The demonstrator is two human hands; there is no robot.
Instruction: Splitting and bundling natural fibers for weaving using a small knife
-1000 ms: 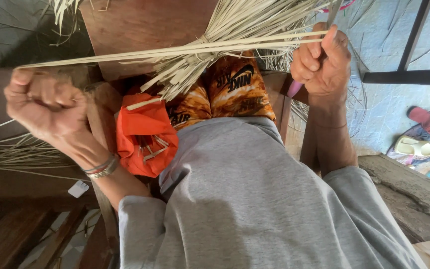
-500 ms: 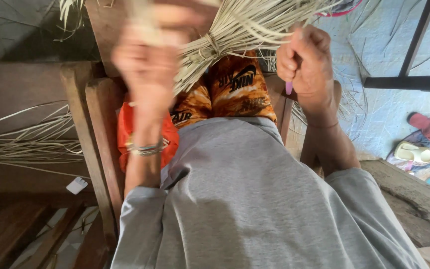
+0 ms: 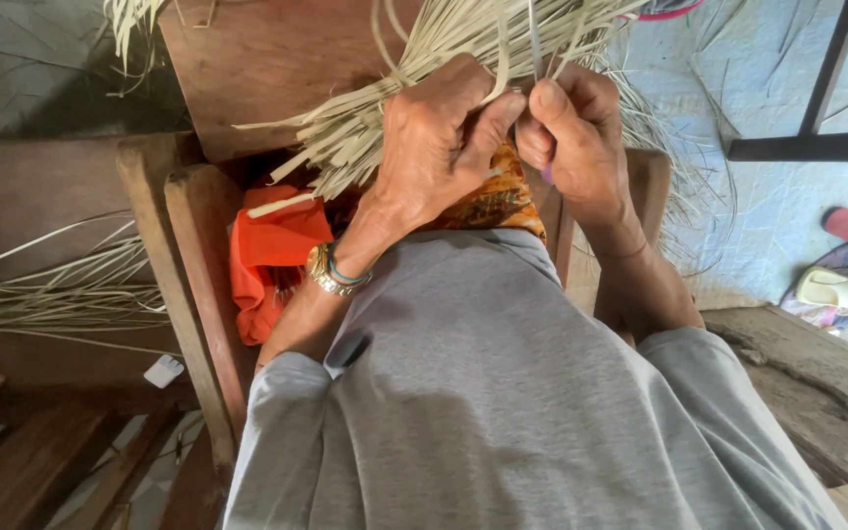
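Since a second ago, our left hand [image 3: 439, 147] has swung in from far out at the left, where it pulled a long strip taut, and now meets our right hand [image 3: 576, 137] over the bundle [image 3: 424, 88] on our lap. Both sets of fingers are closed: the left thumb and fingers [image 3: 488, 113] pinch a pale strip [image 3: 503, 59] rising from the bundle, and the right fingers [image 3: 556, 113] are curled round a thin tool with a purple handle [image 3: 548, 175], its tip hidden between the hands.

We judge the step is best done with the pinch kept close to the tool, the strip held taut and straight, and a slow, even pull along the grain so it does not tear crooked.

The strips are flat, narrow, dry and straw-coloured, stiff enough to fan out, and tied with a band near their cut ends. Under them lie orange patterned shorts [image 3: 493, 201] and a crumpled orange cloth [image 3: 272, 255]. Bangles [image 3: 331, 275] ring the left wrist. Round us stand a worn wooden chair [image 3: 184, 255], loose strips [image 3: 51, 290] at the left, and sandals [image 3: 841, 290] on the pale floor.
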